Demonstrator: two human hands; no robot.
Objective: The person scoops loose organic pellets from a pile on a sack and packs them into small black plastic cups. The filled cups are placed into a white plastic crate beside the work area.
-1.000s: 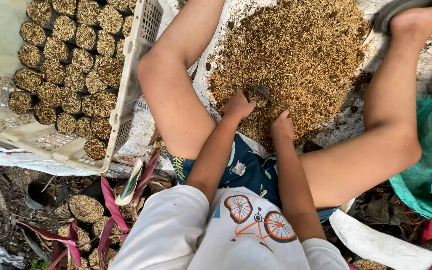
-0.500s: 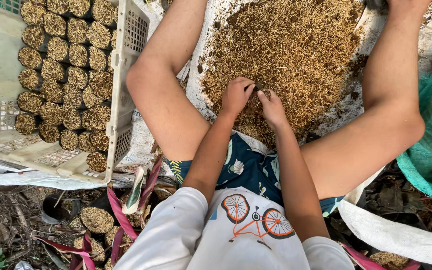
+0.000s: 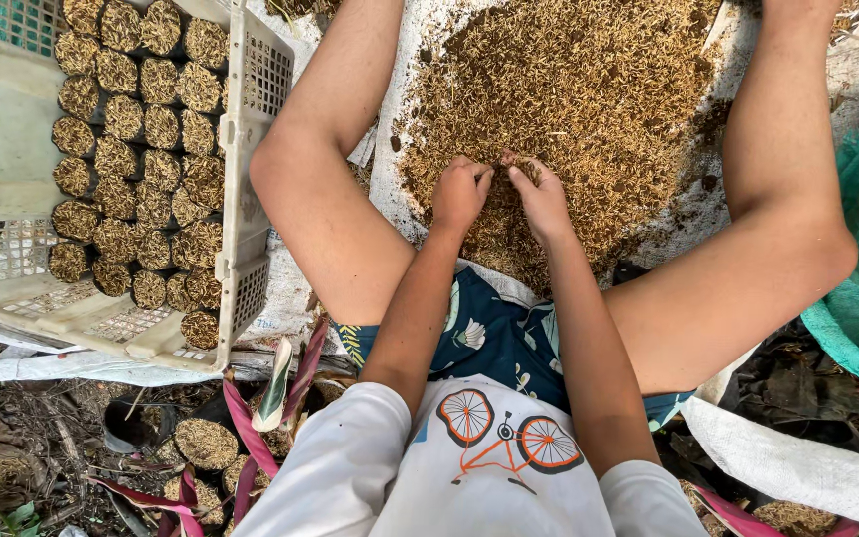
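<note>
Heap of brown husk-and-soil mix (image 3: 589,99) lies on a white sack sheet (image 3: 405,149) between the person's spread legs. Pale plastic crate (image 3: 12,189) at the left holds rows of filled round pots (image 3: 141,129), well apart from the hands.

Doing this well, my read: gather from the heap's near edge, keep both hands low and close so the loose mix doesn't spill off the sheet, press evenly.

Pose: both forearms run straight forward, wrists nearly together at the heap's near edge. Left hand (image 3: 459,194) is curled into a loose fist, knuckles up, on the mix. Right hand (image 3: 541,199) has fingers bent, tips pinching a small clump (image 3: 509,159). Whether the left fist encloses anything: cannot tell.
</note>
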